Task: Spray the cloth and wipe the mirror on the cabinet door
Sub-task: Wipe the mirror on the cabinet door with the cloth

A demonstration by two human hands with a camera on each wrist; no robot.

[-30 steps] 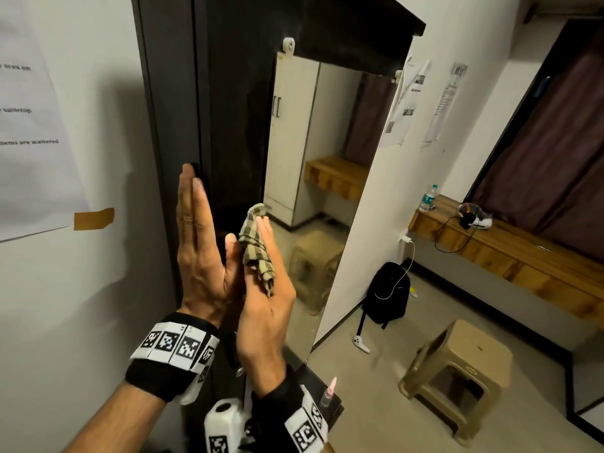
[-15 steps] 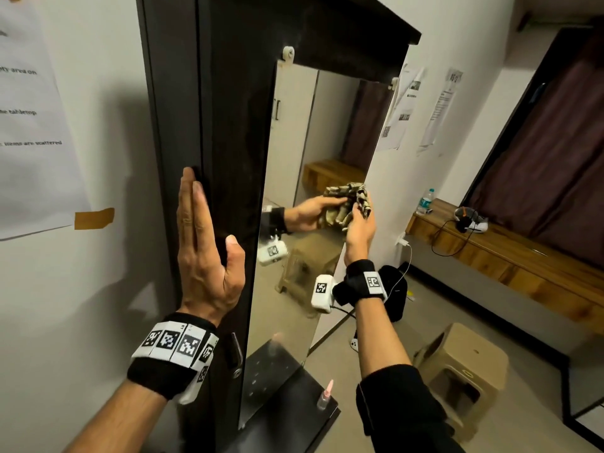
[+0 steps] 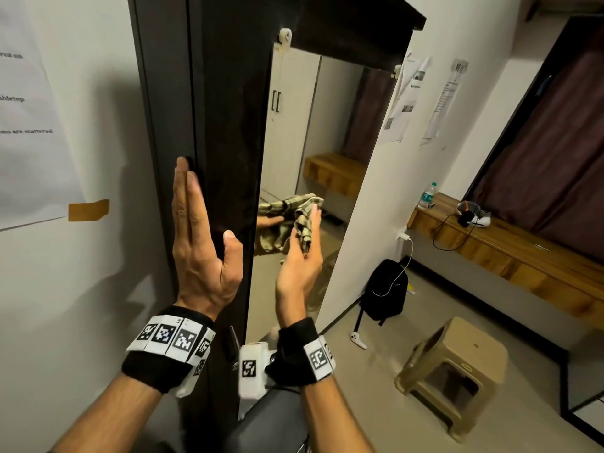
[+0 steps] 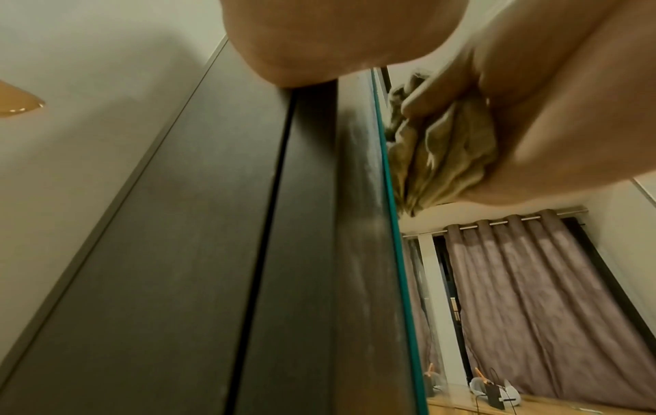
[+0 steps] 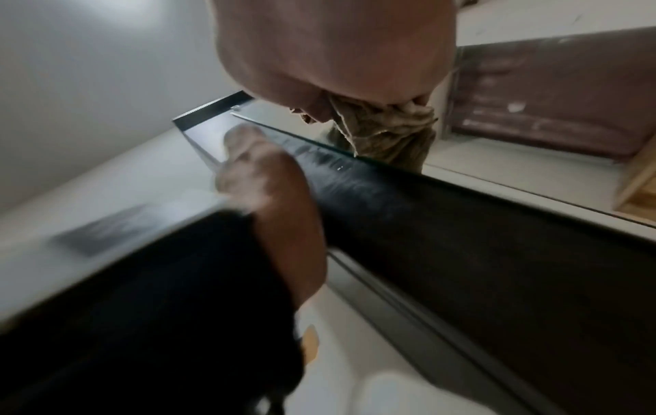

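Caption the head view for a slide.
Right hand holds a checked cloth to the mirror while the left hand lies flat against the dark door.

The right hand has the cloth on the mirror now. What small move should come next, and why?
Probably slide the cloth sideways across the mirror, toward its right edge. The right hand holds it bunched against the glass near the left edge, and the left hand lies flat on the cabinet door, steadying it.
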